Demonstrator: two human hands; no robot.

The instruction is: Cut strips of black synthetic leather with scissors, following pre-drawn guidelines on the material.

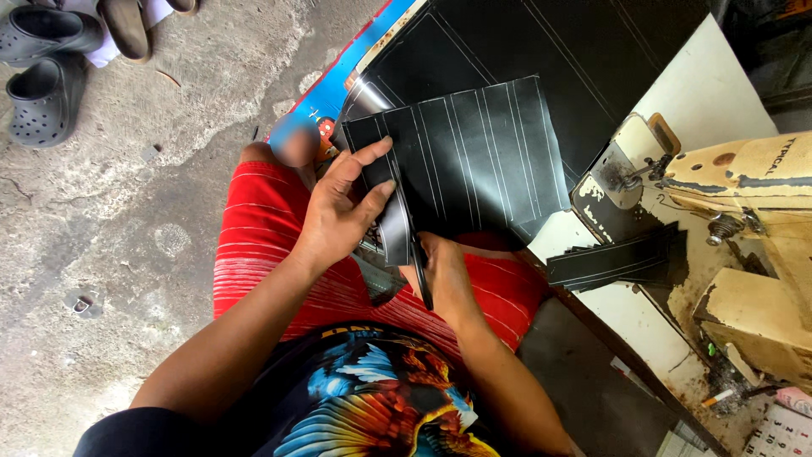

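A black sheet of material with thin white parallel lines (474,156) is held above my lap. My left hand (342,211) pinches its near left edge, thumb on top and fingers spread along the edge. My right hand (444,275) sits under the sheet's lower edge, closed on black scissors (420,271) whose blade points down toward my red shorts. A narrow strip of the sheet hangs between the two hands.
A larger black lined sheet (550,51) lies on the white table (710,85). A worn cream sewing machine (744,220) stands at right, with cut black strips (617,258) beside it. Grey clogs (42,93) rest on the concrete floor at upper left.
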